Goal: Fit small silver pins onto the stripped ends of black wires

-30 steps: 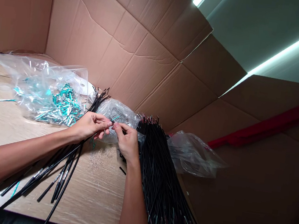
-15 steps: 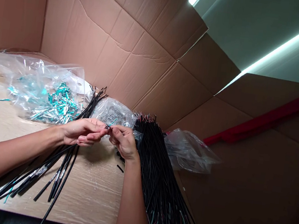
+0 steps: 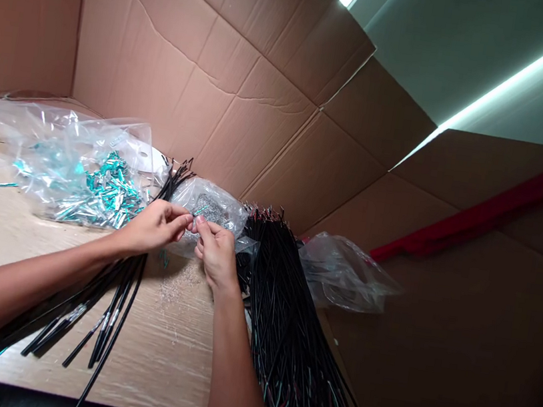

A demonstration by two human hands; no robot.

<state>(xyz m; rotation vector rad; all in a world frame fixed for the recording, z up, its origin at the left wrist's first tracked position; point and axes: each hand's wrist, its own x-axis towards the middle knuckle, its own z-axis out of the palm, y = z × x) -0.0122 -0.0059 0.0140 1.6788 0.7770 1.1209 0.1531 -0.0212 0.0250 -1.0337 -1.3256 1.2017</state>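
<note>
My left hand [image 3: 160, 225] and my right hand [image 3: 215, 246] meet fingertip to fingertip above the table [image 3: 168, 364]. Both pinch something small between them; a thin green tip shows over the fingers, but the rest is hidden. Under my left forearm lies a loose bunch of black cables [image 3: 109, 315], some with silvery foil near their ends. Right behind my fingers sits a clear bag [image 3: 234, 215] with fine silvery wire scraps. A thick bundle of black cables [image 3: 283, 299] stretches along the right side of my right forearm.
A clear plastic bag with green and silver foil strips [image 3: 114, 191] lies at the left. Another clear bag [image 3: 347, 275] is right of the thick bundle. Cardboard walls [image 3: 172, 48] rise behind, and a red strip [image 3: 482, 213] crosses them at the right.
Both hands have moved slightly up and away. My left hand has turned, with its fingers now curled in. Green bits and fine scraps now show on the table below the hands.
</note>
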